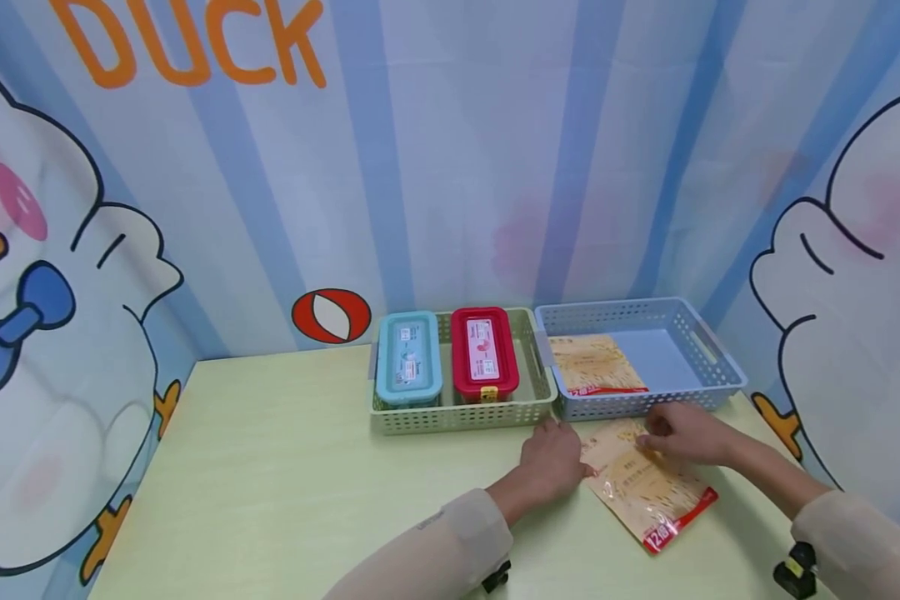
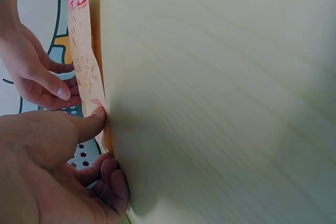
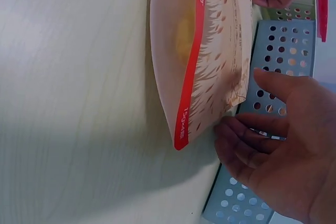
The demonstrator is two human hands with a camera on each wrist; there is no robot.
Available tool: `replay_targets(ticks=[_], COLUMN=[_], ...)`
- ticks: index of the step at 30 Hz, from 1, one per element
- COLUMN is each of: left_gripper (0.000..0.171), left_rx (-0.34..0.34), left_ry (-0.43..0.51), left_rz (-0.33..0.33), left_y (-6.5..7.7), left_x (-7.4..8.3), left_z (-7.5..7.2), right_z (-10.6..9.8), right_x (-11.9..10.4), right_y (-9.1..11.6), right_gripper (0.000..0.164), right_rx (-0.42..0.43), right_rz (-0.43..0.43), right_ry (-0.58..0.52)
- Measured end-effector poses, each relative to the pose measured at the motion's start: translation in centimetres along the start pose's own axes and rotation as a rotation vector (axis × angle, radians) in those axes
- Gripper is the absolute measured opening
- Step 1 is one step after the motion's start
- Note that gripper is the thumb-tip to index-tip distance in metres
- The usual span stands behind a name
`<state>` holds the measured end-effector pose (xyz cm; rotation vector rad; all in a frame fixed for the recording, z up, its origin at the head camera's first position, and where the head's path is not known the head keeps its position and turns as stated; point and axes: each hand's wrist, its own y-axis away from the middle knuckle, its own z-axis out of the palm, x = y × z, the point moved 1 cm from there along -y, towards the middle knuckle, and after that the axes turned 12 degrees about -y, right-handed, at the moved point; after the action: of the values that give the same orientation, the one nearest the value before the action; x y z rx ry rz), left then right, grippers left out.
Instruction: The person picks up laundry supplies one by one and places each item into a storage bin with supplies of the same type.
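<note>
A flat beige packet [image 1: 645, 483] with a grain print and a red strip lies on the table in front of the baskets. At its left corner, my left hand [image 1: 551, 458] pinches the edge, thumb on the printed face and fingers curled behind. My right hand [image 1: 686, 432] is at the packet's far right edge, thumb and fingers apart around the corner. In the right wrist view, those fingers [image 3: 244, 148] look loosely bent beside the packet [image 3: 218, 40]. A similar packet [image 1: 596, 364] lies in the blue basket [image 1: 645, 406] just beyond.
Left of the blue basket stands a green basket [image 1: 461, 418]. It holds a light-blue lidded box [image 1: 408, 358] and a red lidded box [image 1: 484, 354]. A printed curtain [image 1: 457, 167] rises behind the table [image 1: 270, 475].
</note>
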<state>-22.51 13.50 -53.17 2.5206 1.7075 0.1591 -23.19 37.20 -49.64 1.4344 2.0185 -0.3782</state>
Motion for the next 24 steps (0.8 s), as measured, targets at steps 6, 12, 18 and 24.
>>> replay_targets(ticks=[6,12,18,24], left_gripper=[0.069,0.060,0.059,0.058], left_rx=[-0.001,-0.011,-0.017,-0.036], left_ry=[0.012,0.013,0.010,0.043], left_rz=[-0.009,0.008,0.031,0.053], left_y=[-0.3,-0.5,-0.7,-0.8], left_x=[-0.2,-0.3,-0.7,-1.1], left_z=[-0.1,0.0,-0.2,-0.1], right_z=[-0.1,0.0,0.2,0.3], right_x=[0.7,1.0,1.3,1.5], right_y=[-0.7,-0.7,-0.9,-1.1], right_gripper=[0.020,0.016,0.016,0.016], right_rx=[-0.027,-0.047,-0.072,-0.074], right_rz=[0.017,0.049,0.067,0.072], right_ry=[-0.036,-0.128,-0.143,-0.140])
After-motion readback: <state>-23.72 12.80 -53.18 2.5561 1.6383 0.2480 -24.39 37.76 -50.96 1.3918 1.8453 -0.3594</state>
